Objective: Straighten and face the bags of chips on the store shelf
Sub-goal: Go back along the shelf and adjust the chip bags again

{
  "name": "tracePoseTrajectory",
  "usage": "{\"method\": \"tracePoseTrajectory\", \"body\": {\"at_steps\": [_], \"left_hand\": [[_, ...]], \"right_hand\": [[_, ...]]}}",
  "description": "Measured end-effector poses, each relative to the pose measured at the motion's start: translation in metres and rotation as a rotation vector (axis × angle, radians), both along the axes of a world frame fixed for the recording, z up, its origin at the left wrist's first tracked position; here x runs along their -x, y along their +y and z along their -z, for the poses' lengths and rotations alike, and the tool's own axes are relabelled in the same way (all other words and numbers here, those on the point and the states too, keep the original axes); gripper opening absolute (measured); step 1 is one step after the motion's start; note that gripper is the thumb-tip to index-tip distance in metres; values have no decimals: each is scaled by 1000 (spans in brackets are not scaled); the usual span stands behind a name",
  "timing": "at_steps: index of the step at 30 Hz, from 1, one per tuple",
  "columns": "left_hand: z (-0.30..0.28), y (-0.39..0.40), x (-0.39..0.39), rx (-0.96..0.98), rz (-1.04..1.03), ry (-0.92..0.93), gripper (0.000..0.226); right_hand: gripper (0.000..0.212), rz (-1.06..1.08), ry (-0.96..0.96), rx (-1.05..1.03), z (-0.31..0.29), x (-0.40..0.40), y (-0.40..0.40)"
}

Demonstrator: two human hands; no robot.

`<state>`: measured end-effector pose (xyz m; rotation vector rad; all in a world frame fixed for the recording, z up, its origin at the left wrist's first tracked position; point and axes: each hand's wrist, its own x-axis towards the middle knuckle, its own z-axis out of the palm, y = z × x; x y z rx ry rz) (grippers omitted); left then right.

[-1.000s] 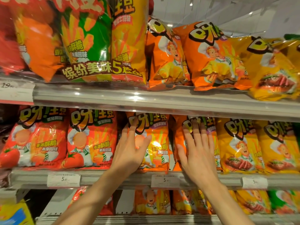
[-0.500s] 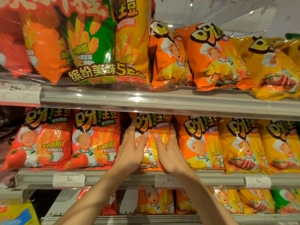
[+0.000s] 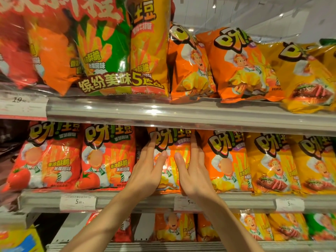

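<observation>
Bracketing the orange chip bag with straight-fingered left hand and right hand, neither clenching; uneven pressing is risking twisting it askew against neighbouring orange bag.

Illumination is bright, even and warm, apparently from overhead. Specular glare runs along the clear plastic price rail of the upper grey metal shelf, with distinct white hot spots near its middle. Glossy film on the large multi-colour multipack chip bag carries pale reflections. Beneath the upper shelf a dark shadow band falls across the tops of the middle-row bags, deepest in the gap left of the orange chip bag. Wide-angle distortion bows the shelf lines and stretches packaging toward the corners. The left edge and upper-left corner are smeared and soft; the bottom row is also blurred. Central print is legible.
</observation>
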<state>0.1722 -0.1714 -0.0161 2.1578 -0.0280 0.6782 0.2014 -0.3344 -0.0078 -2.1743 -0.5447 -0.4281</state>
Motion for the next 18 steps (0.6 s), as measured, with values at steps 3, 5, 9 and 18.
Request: {"method": "tracePoseTrajectory", "body": {"at_steps": [3,5,9,18], "left_hand": [[2,1,-4,-64,-18,13,60],[0,2,-9,-104,-51,23,58],[1,2,-11,-112,-64,48,57],[-19,5,13,-18,73,123,70]], "right_hand": [[64,-19,-32,59,3,-2,1],[64,14,-2,64,3,-4,3],[68,35,20,59,3,-4,5],[65,14,79,16,-4,6,0]]}}
